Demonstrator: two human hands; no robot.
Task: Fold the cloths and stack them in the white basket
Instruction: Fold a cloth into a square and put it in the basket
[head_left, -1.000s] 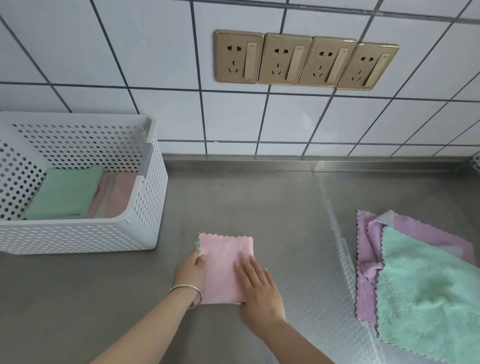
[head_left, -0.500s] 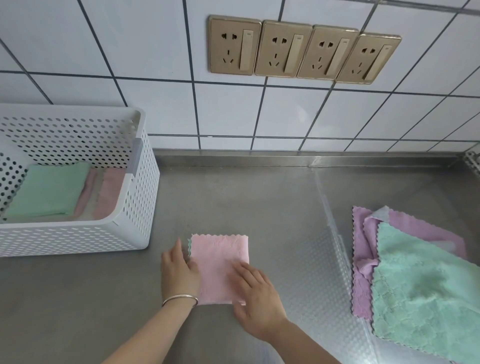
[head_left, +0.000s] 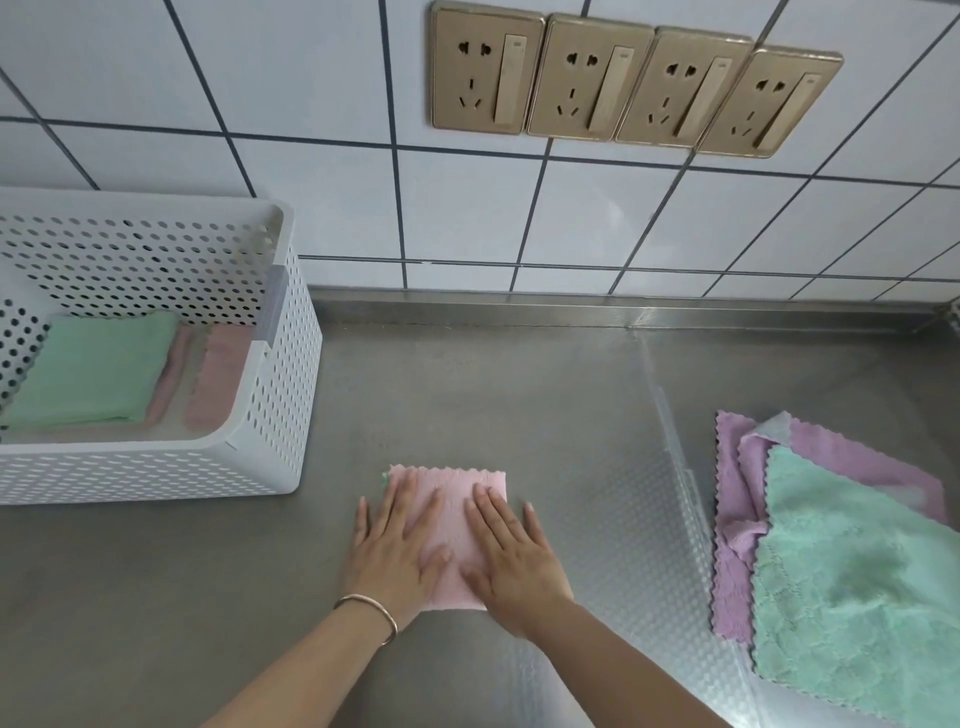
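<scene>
A folded pink cloth (head_left: 451, 514) lies flat on the steel counter in front of me. My left hand (head_left: 396, 551) presses its left half with straight, spread fingers. My right hand (head_left: 511, 556) lies flat on its right half in the same way. The white perforated basket (head_left: 270, 415) stands at the left; inside it are a folded green cloth (head_left: 93, 369) and folded pink cloths (head_left: 218, 374) beside it. At the right, an unfolded green cloth (head_left: 857, 587) lies on top of a purple cloth (head_left: 737, 499).
The steel counter (head_left: 493, 395) meets a white tiled wall at the back, where a row of gold sockets (head_left: 634, 83) is mounted. A dimpled, raised section of the counter (head_left: 623, 519) runs between the pink cloth and the pile at the right.
My left hand moved from the cloth's left edge onto its top. Both hands now lie flat on the pink cloth, side by side.
</scene>
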